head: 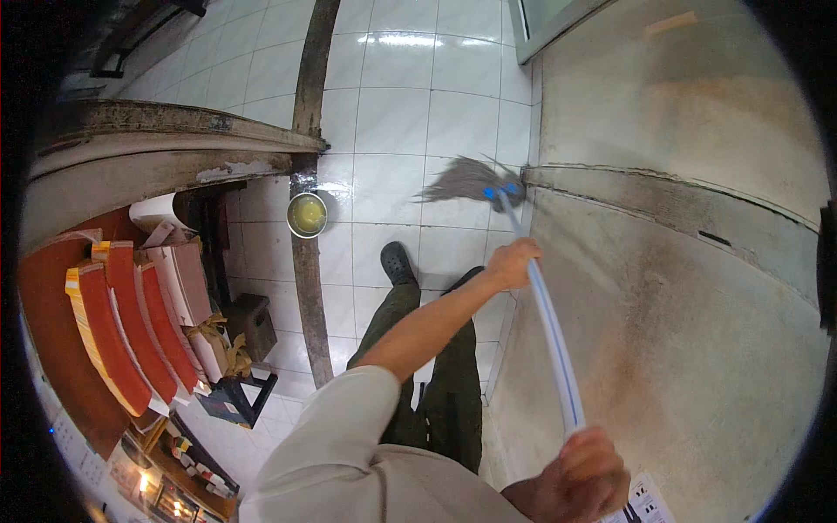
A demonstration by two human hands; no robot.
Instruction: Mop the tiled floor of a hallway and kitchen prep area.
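A mop's long white-and-blue handle runs slantwise up the right side of the view. My left hand is wrapped around its lower shaft. Closer to my body, my right hand grips the upper end and hides the tip of it. At the far end, the grey string mop head lies spread on the white tiled floor, its strands fanned out to the left. Blue clips join the head to the handle. The head sits against the foot of the wall.
A metal bucket holding yellowish liquid stands on the dark floor strip. The stained wall borders my right. Stacked red-and-white boxes and a dark stool are at left, below a worn wall end. A door frame stands top right.
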